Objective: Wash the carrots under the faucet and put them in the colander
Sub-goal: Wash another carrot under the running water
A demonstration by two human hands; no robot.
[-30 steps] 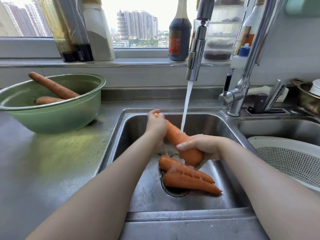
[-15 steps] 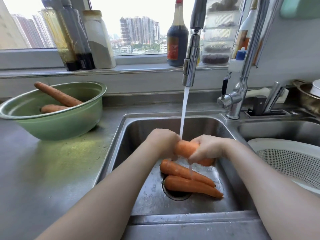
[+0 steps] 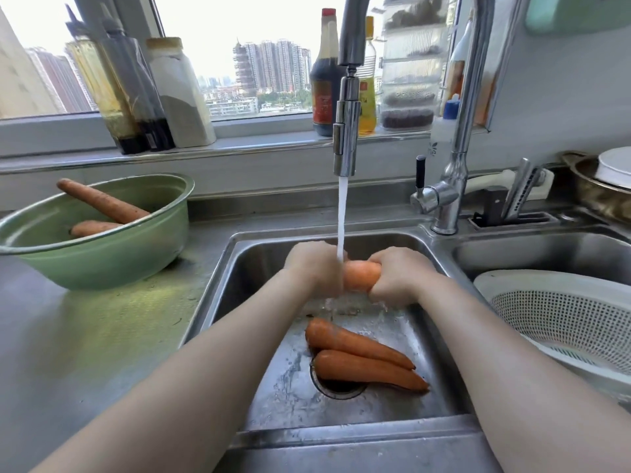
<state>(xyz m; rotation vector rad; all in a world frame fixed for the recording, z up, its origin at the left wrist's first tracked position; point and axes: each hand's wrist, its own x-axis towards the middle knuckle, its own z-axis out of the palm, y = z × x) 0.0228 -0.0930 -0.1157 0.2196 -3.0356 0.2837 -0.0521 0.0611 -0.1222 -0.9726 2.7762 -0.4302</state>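
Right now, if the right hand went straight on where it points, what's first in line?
The right hand points left along the orange carrot it grips; first comes the white water stream, then the left hand gripping the other end, though depth is unclear.

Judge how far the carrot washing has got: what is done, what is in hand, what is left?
Done: nothing finished yet; the visible part of the colander holds no carrot. In hand: the left hand and right hand grip one carrot under the running faucet. Left: two carrots lie on the sink floor by the drain, two more wait in the green bowl; all five must reach the colander.
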